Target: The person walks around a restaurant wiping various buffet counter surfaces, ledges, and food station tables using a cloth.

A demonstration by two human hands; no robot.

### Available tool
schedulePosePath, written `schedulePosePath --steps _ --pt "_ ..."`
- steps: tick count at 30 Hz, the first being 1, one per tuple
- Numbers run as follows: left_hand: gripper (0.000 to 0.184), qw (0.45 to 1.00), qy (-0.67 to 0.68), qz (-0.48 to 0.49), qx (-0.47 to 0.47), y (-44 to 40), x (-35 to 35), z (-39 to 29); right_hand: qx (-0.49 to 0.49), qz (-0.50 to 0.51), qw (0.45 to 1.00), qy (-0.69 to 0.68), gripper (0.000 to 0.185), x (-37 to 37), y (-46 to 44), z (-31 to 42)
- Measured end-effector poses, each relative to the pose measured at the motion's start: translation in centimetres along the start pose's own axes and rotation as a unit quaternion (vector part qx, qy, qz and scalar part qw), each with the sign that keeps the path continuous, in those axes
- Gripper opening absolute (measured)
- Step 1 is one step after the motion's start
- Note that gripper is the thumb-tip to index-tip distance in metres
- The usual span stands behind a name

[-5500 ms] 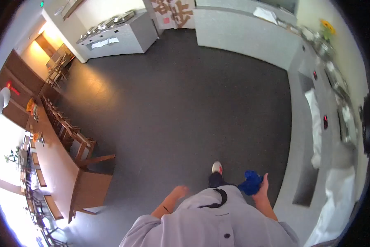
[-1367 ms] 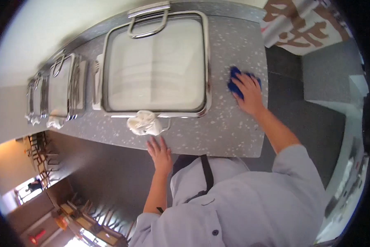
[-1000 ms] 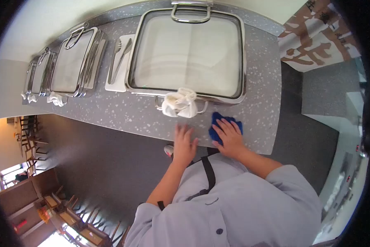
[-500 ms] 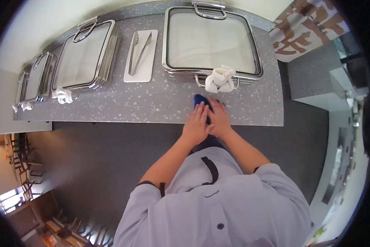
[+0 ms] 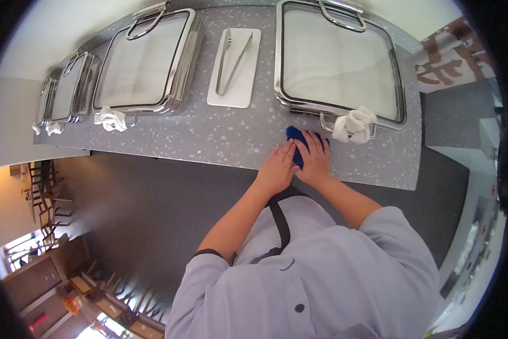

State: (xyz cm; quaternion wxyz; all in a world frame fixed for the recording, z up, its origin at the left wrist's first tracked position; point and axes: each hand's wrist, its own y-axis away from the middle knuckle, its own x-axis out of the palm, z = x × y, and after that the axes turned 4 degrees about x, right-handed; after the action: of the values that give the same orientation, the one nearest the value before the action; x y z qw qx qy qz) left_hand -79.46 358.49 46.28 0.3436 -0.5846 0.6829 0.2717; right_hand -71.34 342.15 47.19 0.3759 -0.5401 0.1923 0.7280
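The fingers of the right hand [image 5: 313,158] are stretched out and slightly parted, laid over a crumpled blue cloth [image 5: 295,133] that is held down on the counter [image 5: 180,144] rather than enclosed in a fist. The fingers of the left hand [image 5: 275,169] are extended and kept close together, their tips brought against the right hand at the cloth's near side; whether any of the cloth is pinched by them cannot be told. The cloth is seen between and just beyond the two hands, near the counter's front edge. Just to the right of it, a white knotted cloth [image 5: 354,125] is tied around the front handle of a large lidded chafing dish [image 5: 338,62]. To the left of that dish, a pair of metal tongs [image 5: 222,65] is laid on a white plate [image 5: 240,96]. Past the plate, another chafing dish [image 5: 144,62] is set, its front handle likewise wrapped in a white wrap [image 5: 111,118], and two smaller-looking dishes [image 5: 69,87] are lined up farther left. Below the counter, dark floor [image 5: 152,209] is seen, with wooden chairs [image 5: 45,198] placed well apart at the far left
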Motion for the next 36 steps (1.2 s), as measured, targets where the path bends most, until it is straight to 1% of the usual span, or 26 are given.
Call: schedulePosePath --steps 2,5,9,11,14,15,16,19,20,23,26,27,29,30,31,32,34,35,36 --pt "0.063 0.999 -0.046 -0.022 -0.02 1.2 -2.1 0.2 -0.018 0.027 0.999 -0.005 0.074 0.3 -1.5 1.7" --pt "0.058 0.995 -0.062 -0.021 -0.07 4.1 -4.8 2.4 -0.048 0.022 0.997 -0.051 0.078 2.5 -3.2 5.1" --pt "0.055 0.993 -0.07 -0.019 -0.091 8.5 -9.1 7.7 -0.077 -0.003 0.994 -0.077 0.073 4.4 -6.4 10.7" --pt "0.055 0.991 -0.08 -0.014 -0.104 9.9 -11.6 10.1 -0.067 -0.023 0.993 -0.092 0.071 5.8 -8.1 13.8" --pt "0.057 0.995 -0.076 -0.043 -0.053 11.4 -13.9 15.0 -0.041 -0.049 0.993 -0.095 0.068 8.1 -10.3 17.9" --pt "0.058 0.995 -0.084 -0.04 -0.035 11.5 -14.9 16.5 -0.028 -0.053 0.994 -0.093 0.068 8.9 -10.7 19.0" --pt "0.06 0.995 -0.089 -0.031 -0.019 11.4 -16.0 17.8 -0.005 -0.084 0.993 -0.087 0.066 9.4 -10.5 20.0" --pt "0.064 0.995 -0.089 0.009 0.047 12.2 -17.3 21.7 0.064 -0.093 0.992 -0.058 0.064 10.1 -8.3 22.3" --pt "0.065 0.993 -0.091 0.018 0.07 12.4 -17.3 22.5 0.08 -0.121 0.988 -0.06 0.064 10.4 -7.3 22.9" --pt "0.068 0.984 -0.141 0.028 0.101 13.0 -16.9 23.1 0.131 -0.115 0.983 -0.064 0.061 10.4 -3.4 25.0" --pt "0.069 0.978 -0.171 0.025 0.119 13.0 -16.4 21.0 0.171 -0.139 0.949 -0.225 0.058 11.9 1.5 27.3" --pt "0.069 0.975 -0.175 0.027 0.135 12.9 -16.2 20.5 0.234 -0.153 0.911 -0.302 0.055 13.2 3.1 28.1" --pt "0.069 0.97 -0.181 0.028 0.158 13.4 -15.5 19.8 0.342 -0.176 0.806 -0.45 0.05 17.5 6.7 29.6" --pt "0.063 0.973 -0.141 0.029 0.179 14.2 -14.9 19.3 0.422 -0.181 0.714 -0.528 0.049 19.4 8.5 30.5" --pt "0.058 0.975 -0.1 0.029 0.197 15.2 -14.0 18.7 0.49 -0.182 0.609 -0.596 0.049 21.5 10.3 31.0" --pt "0.053 0.974 -0.061 0.026 0.216 16.1 -12.8 18.6 0.544 -0.181 0.493 -0.654 0.049 23.8 11.8 30.7" --pt "0.046 0.947 -0.03 0.218 0.232 19.4 -10.9 19.4 0.564 -0.209 0.477 -0.641 0.05 28.4 15.6 30.2" --pt "0.043 0.921 -0.015 0.309 0.236 20.4 -9.4 20.1 0.572 -0.223 0.47 -0.634 0.05 30.6 17.5 29.7" --pt "0.038 0.918 -0.032 0.308 0.246 21.2 -7.7 20.9 0.587 -0.224 0.445 -0.638 0.05 32.2 18.8 28.9"
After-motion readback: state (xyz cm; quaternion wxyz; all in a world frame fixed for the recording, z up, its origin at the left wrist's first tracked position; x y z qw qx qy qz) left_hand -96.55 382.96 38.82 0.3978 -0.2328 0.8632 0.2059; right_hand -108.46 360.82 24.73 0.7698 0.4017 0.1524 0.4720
